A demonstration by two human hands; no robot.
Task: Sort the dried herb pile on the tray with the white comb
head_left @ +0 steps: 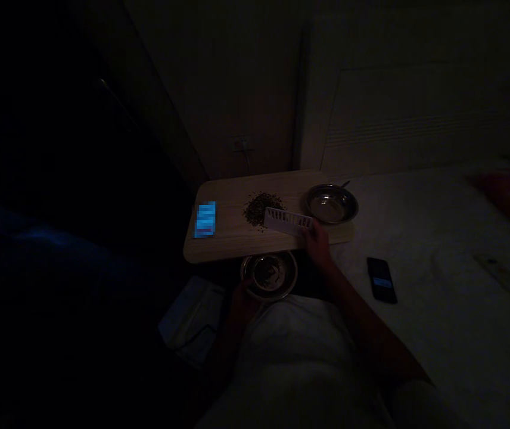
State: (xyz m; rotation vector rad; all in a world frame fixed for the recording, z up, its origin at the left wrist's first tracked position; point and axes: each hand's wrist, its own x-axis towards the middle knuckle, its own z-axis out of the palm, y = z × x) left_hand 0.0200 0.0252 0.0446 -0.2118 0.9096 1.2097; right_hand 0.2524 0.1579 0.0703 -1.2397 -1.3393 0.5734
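My right hand (316, 243) grips one end of a white slotted plastic piece (287, 223), long and narrow, over the wooden tabletop (226, 247). Its far end meets a pile of small dark bits (257, 208), like seeds or dried leaves; their exact kind is too dim to make out. Below the table's near edge, my left hand (243, 298) holds the rim of a round metal bowl (291, 283) with some dark bits inside. Another metal bowl (332, 205) with a handle or spoon sticking out behind it stands on the table's right side.
A lit phone-like screen (205, 219) lies at the table's left. On the white bedding (434, 238) at right rests a dark phone (381, 280). A pale box-like object (192, 316) with a cable sits at lower left. A wall socket (240, 144) is behind the table. The room is very dark.
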